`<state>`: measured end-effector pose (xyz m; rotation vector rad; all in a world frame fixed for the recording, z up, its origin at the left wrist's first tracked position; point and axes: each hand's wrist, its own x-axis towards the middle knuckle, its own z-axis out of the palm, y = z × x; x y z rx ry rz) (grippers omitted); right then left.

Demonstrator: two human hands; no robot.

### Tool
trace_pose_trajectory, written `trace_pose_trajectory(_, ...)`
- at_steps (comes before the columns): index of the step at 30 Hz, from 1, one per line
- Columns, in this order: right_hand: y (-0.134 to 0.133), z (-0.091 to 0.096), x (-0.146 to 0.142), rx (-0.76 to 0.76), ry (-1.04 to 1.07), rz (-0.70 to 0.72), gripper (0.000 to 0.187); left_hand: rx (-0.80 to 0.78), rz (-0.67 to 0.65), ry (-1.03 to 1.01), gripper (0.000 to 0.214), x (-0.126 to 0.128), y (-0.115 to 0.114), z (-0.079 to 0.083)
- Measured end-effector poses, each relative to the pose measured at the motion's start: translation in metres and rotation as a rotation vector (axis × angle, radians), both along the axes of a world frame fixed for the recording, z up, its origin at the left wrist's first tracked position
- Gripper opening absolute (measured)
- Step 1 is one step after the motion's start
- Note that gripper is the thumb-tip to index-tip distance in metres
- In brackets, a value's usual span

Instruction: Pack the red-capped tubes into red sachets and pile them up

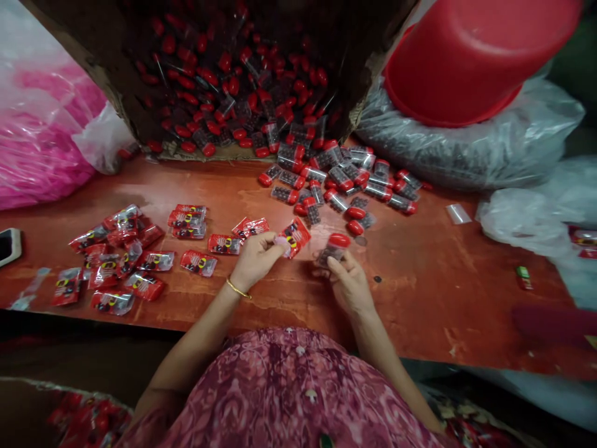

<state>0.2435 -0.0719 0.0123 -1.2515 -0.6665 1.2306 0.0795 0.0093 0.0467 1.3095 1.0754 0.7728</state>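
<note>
My left hand (258, 260), with a gold bangle at its wrist, is closed in a pinch on one end of a red printed wrapper (297, 236). A small pinkish patch shows at its fingertips. In my right hand (349, 280) is a clear tube with a red cap (339, 240), its dark contents showing through; thumb and fingers close around the lower part. The wrapper and the tube are apart from each other, both just above the table. Left of my left hand lie a few red printed packets (224, 244). Loose red-capped tubes (336, 201) lie beyond my right hand.
A cardboard box (359, 115) on its side spills red-capped tubes onto the red table (420, 298). A heap of red packets (103, 270) lies at left, near a phone (10, 245) and a bag of pink pieces (41, 137). A red tub (471, 56) rests on a filled plastic bag (448, 146).
</note>
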Motion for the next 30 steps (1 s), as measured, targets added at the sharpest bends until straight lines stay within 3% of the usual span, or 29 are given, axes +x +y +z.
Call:
trace_pose_trajectory(3,0.007,0.013,0.006,-0.001,0.180,0.010,0.026,0.033,-0.275,0.062,0.023,-0.002,0.001,0.003)
trace_pose_trajectory(6,0.015,0.019,0.005,0.004,0.217,0.061,0.029,0.089,-0.472,0.137,0.026,-0.001,0.001,0.006)
trace_pose_trajectory(10,0.018,0.014,-0.002,-0.066,0.127,0.152,0.034,0.105,-0.586,0.168,0.025,-0.002,0.006,0.013)
trace_pose_trajectory(14,0.016,0.007,-0.010,-0.092,0.153,0.200,0.027,0.076,-0.609,0.131,0.025,-0.009,0.012,0.019)
trace_pose_trajectory(16,0.016,0.005,-0.015,-0.068,0.155,0.138,0.026,0.048,-0.515,0.094,0.025,-0.010,0.011,0.019)
trace_pose_trajectory(20,0.020,-0.001,-0.026,-0.026,0.092,-0.127,0.026,-0.120,-0.140,-0.157,0.016,-0.001,-0.002,0.010)
trace_pose_trajectory(22,0.021,-0.003,-0.032,0.004,0.037,-0.203,0.025,-0.209,-0.005,-0.244,0.024,0.007,-0.012,0.000)
trace_pose_trajectory(26,0.019,-0.007,-0.039,0.026,-0.044,-0.134,0.023,-0.247,0.166,-0.284,0.024,0.019,-0.025,-0.018)
trace_pose_trajectory(30,0.016,-0.009,-0.032,-0.023,-0.045,-0.075,0.034,-0.242,0.260,-0.343,0.025,0.019,-0.024,-0.018)
